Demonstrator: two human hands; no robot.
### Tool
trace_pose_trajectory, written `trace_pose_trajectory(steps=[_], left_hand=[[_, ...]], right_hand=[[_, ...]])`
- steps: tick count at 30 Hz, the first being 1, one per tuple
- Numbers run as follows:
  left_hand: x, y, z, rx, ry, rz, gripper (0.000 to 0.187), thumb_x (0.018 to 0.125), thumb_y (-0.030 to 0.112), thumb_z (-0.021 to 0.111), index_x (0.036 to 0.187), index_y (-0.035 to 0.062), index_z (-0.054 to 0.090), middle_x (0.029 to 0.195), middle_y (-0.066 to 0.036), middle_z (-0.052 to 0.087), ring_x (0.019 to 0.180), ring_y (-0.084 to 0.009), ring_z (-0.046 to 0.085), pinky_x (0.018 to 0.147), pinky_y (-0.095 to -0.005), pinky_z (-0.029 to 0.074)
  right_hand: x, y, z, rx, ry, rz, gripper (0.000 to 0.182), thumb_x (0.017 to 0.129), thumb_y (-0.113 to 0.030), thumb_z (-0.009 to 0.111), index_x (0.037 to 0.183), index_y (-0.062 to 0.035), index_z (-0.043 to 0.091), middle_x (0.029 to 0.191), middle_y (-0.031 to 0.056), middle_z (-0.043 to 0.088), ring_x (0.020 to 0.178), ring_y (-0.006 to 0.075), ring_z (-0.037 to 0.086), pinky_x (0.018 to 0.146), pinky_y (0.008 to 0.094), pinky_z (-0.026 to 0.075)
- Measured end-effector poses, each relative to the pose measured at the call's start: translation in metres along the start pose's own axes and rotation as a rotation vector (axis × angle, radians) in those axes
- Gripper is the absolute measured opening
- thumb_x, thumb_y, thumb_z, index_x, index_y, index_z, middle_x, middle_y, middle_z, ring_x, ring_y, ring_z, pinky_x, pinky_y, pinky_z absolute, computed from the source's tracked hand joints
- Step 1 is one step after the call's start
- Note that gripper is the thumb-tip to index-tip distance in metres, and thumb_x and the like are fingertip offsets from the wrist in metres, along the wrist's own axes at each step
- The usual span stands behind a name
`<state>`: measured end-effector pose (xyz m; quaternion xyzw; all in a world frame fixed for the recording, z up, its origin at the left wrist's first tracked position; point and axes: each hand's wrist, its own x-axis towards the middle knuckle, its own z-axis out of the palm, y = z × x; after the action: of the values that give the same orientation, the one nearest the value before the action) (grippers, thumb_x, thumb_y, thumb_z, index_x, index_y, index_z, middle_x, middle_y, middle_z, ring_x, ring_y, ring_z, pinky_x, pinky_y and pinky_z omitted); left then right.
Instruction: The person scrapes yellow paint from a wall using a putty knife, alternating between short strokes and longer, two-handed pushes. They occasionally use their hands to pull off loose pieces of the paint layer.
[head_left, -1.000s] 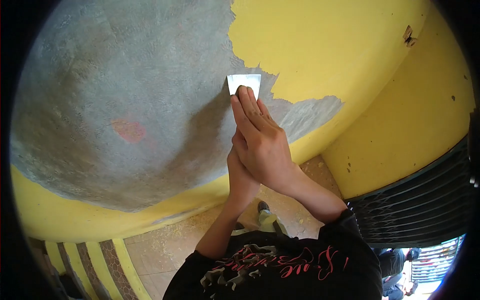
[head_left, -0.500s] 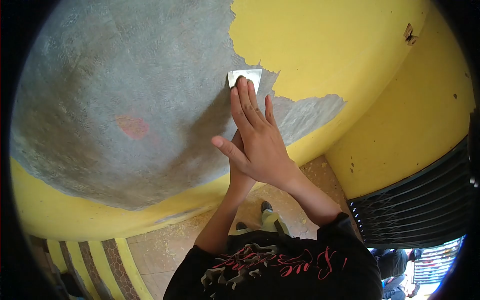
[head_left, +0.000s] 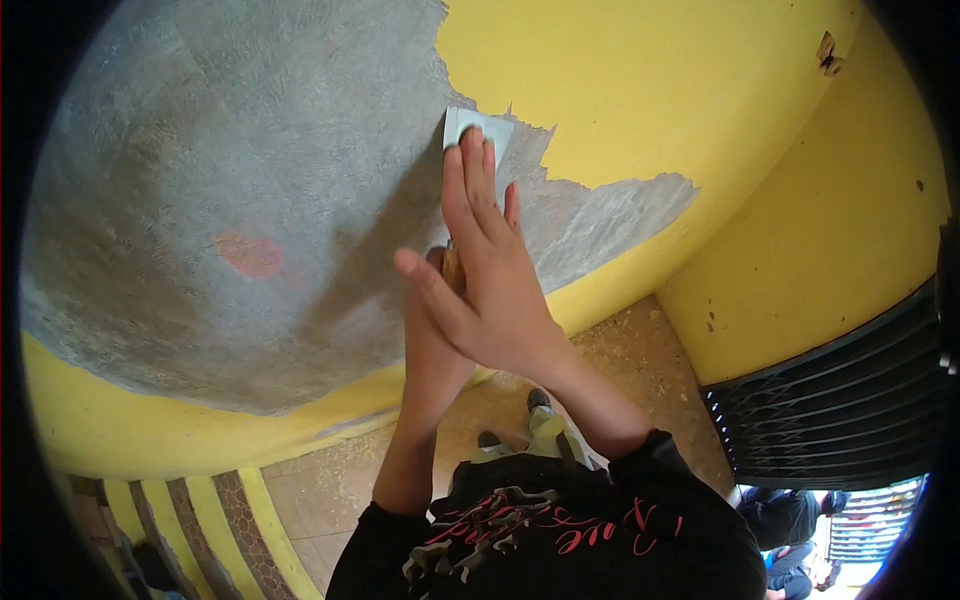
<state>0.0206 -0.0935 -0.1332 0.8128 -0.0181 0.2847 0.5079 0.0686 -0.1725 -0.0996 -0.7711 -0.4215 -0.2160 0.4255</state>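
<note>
A scraper (head_left: 494, 130) with a flat metal blade lies against the wall, its front edge near the ragged border between bare grey plaster (head_left: 330, 150) and yellow paint (head_left: 640, 90). My right hand (head_left: 505, 290) is on top, its fingers stretched out and pressing on the blade, the thumb held apart to the left. Underneath, my left hand (head_left: 430, 355) is around the scraper's handle (head_left: 453, 265), of which a small brown part shows. Most of the left hand's fingers are hidden by the right hand.
A reddish patch (head_left: 250, 256) marks the grey plaster. Paint flakes lie on the tiled floor (head_left: 340, 480). At the right stand a yellow side wall (head_left: 810, 220) and a dark folding gate (head_left: 830, 420). Another person's dark-clothed legs (head_left: 785, 520) show at lower right.
Both hands and the scraper have shifted up and left in the view along the wall. The hands have parted slightly, and a bit of the handle now shows between them.
</note>
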Motion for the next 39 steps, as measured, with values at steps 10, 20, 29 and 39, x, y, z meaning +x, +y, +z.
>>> trace_pose_trajectory(steps=[10, 20, 29, 39], left_hand=[[0.003, 0.011, -0.005, 0.019, 0.045, 0.02, 0.026, 0.084, 0.015, 0.059, 0.104, 0.0004, 0.054, 0.091, -0.018, 0.056, 0.082, -0.0335, 0.057, 0.069, -0.0426, 0.043], [0.004, 0.006, -0.013, 0.08, 0.051, 0.02, 0.027, 0.085, 0.016, 0.057, 0.107, -0.0006, 0.056, 0.085, -0.019, 0.057, 0.079, -0.0357, 0.058, 0.069, -0.0414, 0.044], [0.006, 0.029, -0.036, 0.0, -0.098, -0.214, 0.022, 0.092, 0.013, 0.049, 0.102, -0.0038, 0.058, 0.085, -0.016, 0.064, 0.081, -0.0254, 0.064, 0.069, -0.0346, 0.047], [0.012, 0.013, -0.019, 0.018, -0.025, -0.116, 0.018, 0.09, 0.011, 0.05, 0.091, -0.0054, 0.056, 0.079, -0.019, 0.062, 0.074, -0.0303, 0.063, 0.065, -0.0364, 0.046]], right_hand=[[0.012, 0.005, -0.001, 0.076, 0.051, 0.007, 0.076, 0.092, -0.035, 0.052, 0.146, 0.0053, 0.015, 0.151, 0.0297, 0.009, 0.142, 0.0412, 0.006, 0.112, 0.0533, 0.007], [0.011, 0.001, 0.001, 0.11, -0.006, 0.014, 0.08, 0.091, -0.035, 0.054, 0.147, 0.0027, 0.012, 0.153, 0.0261, 0.005, 0.143, 0.0402, 0.002, 0.11, 0.0578, 0.005], [0.011, -0.002, -0.006, 0.206, -0.014, 0.031, 0.074, 0.093, -0.034, 0.052, 0.146, 0.003, 0.016, 0.154, 0.0254, 0.006, 0.143, 0.0373, 0.002, 0.111, 0.0555, 0.003], [0.011, 0.008, -0.004, 0.238, -0.008, 0.018, 0.071, 0.095, -0.035, 0.047, 0.147, 0.0026, 0.015, 0.154, 0.0236, 0.005, 0.144, 0.0345, 0.003, 0.112, 0.0529, 0.003]])
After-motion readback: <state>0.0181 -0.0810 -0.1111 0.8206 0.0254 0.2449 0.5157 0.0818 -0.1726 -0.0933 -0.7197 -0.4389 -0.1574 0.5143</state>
